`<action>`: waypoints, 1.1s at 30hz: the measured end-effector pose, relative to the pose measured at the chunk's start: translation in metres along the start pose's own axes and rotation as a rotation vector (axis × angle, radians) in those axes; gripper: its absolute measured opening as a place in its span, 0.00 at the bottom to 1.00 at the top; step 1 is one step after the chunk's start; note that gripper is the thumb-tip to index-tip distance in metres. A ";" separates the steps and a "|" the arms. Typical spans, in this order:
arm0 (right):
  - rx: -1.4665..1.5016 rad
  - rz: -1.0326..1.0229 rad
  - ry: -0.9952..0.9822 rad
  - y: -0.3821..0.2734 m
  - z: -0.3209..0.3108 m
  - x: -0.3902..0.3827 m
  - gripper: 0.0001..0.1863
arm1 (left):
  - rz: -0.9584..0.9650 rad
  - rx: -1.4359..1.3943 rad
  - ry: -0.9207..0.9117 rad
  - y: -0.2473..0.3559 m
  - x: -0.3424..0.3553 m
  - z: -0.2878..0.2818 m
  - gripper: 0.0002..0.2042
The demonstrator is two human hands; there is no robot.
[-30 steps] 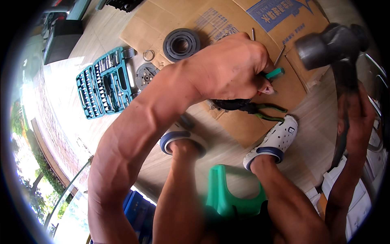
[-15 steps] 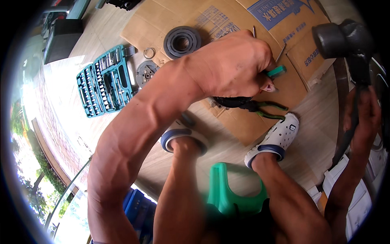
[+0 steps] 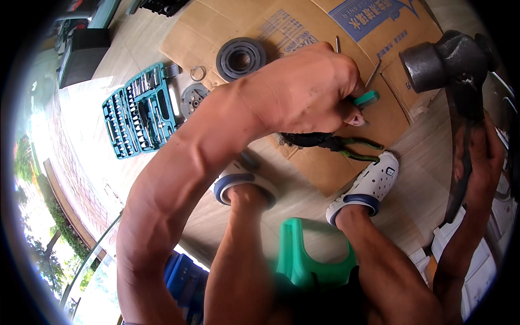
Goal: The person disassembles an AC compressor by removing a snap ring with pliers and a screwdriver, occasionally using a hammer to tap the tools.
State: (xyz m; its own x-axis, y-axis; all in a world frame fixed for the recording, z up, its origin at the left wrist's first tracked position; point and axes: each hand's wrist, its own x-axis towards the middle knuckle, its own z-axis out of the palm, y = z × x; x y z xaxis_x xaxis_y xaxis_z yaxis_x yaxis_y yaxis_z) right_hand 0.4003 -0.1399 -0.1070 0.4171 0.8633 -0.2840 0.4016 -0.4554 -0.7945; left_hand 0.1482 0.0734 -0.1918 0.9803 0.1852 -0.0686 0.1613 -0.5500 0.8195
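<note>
My left hand (image 3: 319, 89) is closed around a tool with a green handle (image 3: 367, 98); only the handle's end shows past the fist, and the rest is hidden beneath it. At the far right my right hand (image 3: 487, 143) grips a dark hammer (image 3: 445, 60) by its shaft, the head raised at upper right. Under the left fist lies a mostly covered dark metal part (image 3: 290, 141). Beside it are pliers with green-and-black handles (image 3: 355, 150) on the cardboard (image 3: 325, 176).
A black pulley-like ring (image 3: 241, 58), a grey disc (image 3: 193, 99) and a metal ring (image 3: 197, 73) lie beyond my left arm. A teal socket set case (image 3: 142, 111) lies open on the floor. Between my legs is a green stool (image 3: 295, 254). Two thin rods (image 3: 373, 73) rest on the cardboard.
The hammer head has swung a little to the left, toward my left hand. My left hand stays in place around the green-handled tool.
</note>
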 end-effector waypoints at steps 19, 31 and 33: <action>-0.230 -0.064 -0.152 -0.003 0.004 -0.002 0.27 | 0.024 0.060 -0.004 0.001 -0.006 -0.001 0.09; 0.046 0.062 0.166 0.004 0.007 0.000 0.26 | 0.020 0.048 0.030 -0.001 -0.002 0.001 0.10; -0.042 -0.033 0.048 0.004 0.016 -0.003 0.26 | 0.008 0.039 -0.009 0.001 -0.003 -0.001 0.09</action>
State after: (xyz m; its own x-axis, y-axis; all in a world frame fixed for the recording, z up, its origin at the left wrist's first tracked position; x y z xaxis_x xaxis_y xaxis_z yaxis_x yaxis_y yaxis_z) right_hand 0.3874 -0.1406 -0.1180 0.4411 0.8671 -0.2314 0.4490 -0.4365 -0.7797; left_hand 0.1455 0.0732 -0.1900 0.9825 0.1733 -0.0679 0.1579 -0.5824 0.7974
